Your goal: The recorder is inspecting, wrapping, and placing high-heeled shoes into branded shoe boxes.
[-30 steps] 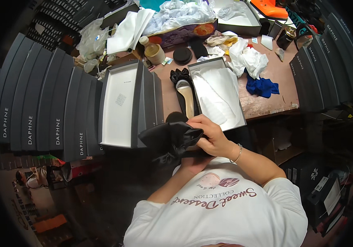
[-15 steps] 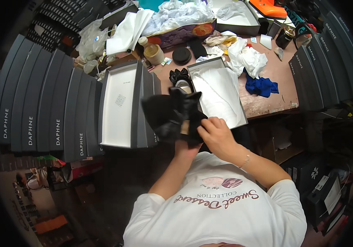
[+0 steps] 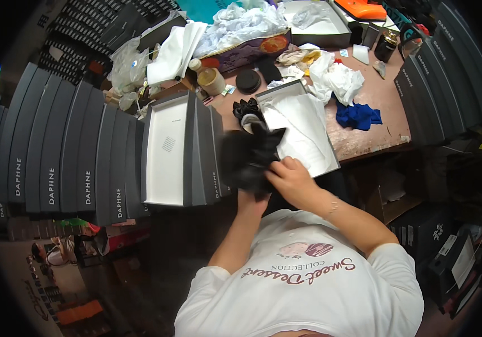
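Note:
A glossy black shoe-like item [image 3: 252,160] with pointed, bow-like flaps is held over the near edge of the table; motion blurs it, so its exact kind cannot be made out. From below, my left hand [image 3: 253,203] grips it, most fingers hidden behind the black material. My right hand [image 3: 290,177] is closed at its right edge, fingertips pressed on it. Just beyond lies a black shoe [image 3: 247,109] with a ruffled bow and pale insole. To the right, an open shoebox [image 3: 330,149] lined with white tissue paper [image 3: 297,121] sits on the table.
An empty open box [image 3: 162,163] stands on its side at left, beside a row of dark shoeboxes [image 3: 67,151]. More boxes [image 3: 420,101] rise at right. A blue cloth [image 3: 359,116], crumpled white paper [image 3: 345,84], a bottle [image 3: 211,80] and a round black lid [image 3: 247,79] lie on the table.
The black item has turned in my hands, and its tan patch no longer shows. My left hand keeps its hold beneath it; my right fingers stay at its edge. The view has shifted slightly.

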`<state>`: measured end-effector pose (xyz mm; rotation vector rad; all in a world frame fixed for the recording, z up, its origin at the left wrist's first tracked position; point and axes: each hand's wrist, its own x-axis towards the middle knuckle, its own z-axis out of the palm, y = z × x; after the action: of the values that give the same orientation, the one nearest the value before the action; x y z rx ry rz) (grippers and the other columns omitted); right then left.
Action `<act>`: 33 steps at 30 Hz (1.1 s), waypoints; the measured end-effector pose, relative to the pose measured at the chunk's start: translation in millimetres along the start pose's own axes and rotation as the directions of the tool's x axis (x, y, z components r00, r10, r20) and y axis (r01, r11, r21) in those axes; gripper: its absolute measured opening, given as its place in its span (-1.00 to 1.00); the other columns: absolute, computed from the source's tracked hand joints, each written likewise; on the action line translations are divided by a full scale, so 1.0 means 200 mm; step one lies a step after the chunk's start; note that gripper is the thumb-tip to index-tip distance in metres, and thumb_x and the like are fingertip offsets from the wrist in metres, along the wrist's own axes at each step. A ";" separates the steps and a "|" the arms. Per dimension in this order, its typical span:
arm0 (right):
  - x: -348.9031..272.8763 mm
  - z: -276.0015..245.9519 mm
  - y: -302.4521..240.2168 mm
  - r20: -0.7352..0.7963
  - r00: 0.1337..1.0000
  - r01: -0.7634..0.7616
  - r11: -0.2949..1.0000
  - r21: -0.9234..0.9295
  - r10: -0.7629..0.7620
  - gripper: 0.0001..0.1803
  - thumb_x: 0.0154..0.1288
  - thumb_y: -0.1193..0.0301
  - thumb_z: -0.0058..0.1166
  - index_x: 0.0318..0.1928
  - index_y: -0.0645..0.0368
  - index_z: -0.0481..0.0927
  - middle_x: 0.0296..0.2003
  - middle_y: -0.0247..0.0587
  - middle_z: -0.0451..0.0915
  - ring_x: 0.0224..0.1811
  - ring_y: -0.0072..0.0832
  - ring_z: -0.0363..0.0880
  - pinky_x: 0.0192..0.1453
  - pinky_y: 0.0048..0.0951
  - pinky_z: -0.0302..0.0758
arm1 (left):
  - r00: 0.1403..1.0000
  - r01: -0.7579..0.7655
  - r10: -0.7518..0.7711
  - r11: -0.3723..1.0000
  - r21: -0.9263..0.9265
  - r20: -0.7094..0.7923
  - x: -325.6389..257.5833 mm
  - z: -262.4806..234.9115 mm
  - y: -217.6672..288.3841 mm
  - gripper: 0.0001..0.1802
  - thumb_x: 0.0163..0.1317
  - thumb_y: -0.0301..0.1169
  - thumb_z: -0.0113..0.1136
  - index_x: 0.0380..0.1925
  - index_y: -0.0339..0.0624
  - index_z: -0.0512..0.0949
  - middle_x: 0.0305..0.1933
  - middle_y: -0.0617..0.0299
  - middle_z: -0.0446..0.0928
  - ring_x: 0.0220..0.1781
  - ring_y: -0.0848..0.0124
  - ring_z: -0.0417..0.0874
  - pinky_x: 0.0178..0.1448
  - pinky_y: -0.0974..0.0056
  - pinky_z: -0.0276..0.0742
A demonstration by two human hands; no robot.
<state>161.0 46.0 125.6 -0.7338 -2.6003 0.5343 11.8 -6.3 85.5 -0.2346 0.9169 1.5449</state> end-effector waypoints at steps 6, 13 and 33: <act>-0.10 -0.14 0.04 0.399 0.914 -0.310 0.509 0.803 -0.073 -0.65 0.17 0.60 -0.05 -0.01 0.29 0.58 -0.16 -0.06 0.55 -0.05 -0.22 0.52 0.13 -0.31 0.42 | 0.932 -0.115 0.126 0.992 -0.052 0.340 0.09 -0.21 0.10 -0.56 0.31 -0.08 0.04 0.04 -0.15 0.46 0.02 0.09 0.56 0.08 0.08 0.58 0.23 0.00 0.50; 0.05 -0.04 -0.13 0.406 0.902 -0.109 0.988 -0.107 0.144 -0.62 0.14 0.45 0.03 0.02 0.16 0.54 -0.05 -0.11 0.51 0.06 -0.23 0.44 0.09 -0.30 0.42 | 0.992 -0.061 0.056 0.997 0.050 0.109 -0.04 -0.05 0.04 -0.67 0.34 -0.15 0.02 -0.09 -0.15 0.53 -0.09 0.20 0.60 -0.09 0.32 0.66 0.12 0.14 0.59; -0.06 -0.16 0.16 -0.015 0.945 -0.236 0.713 0.661 0.327 -0.57 0.10 0.54 0.09 0.03 0.41 0.47 -0.14 0.11 0.57 -0.10 -0.09 0.58 0.02 -0.32 0.49 | 0.927 0.100 -0.191 0.955 0.278 0.322 -0.22 -0.07 -0.12 -0.37 0.30 0.05 0.08 0.26 -0.04 0.31 0.23 0.21 0.39 0.24 0.25 0.44 0.20 -0.02 0.49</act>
<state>198.6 71.8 135.0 -0.8714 -1.9551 1.3522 38.7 -51.6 93.7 0.1506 0.7888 1.2601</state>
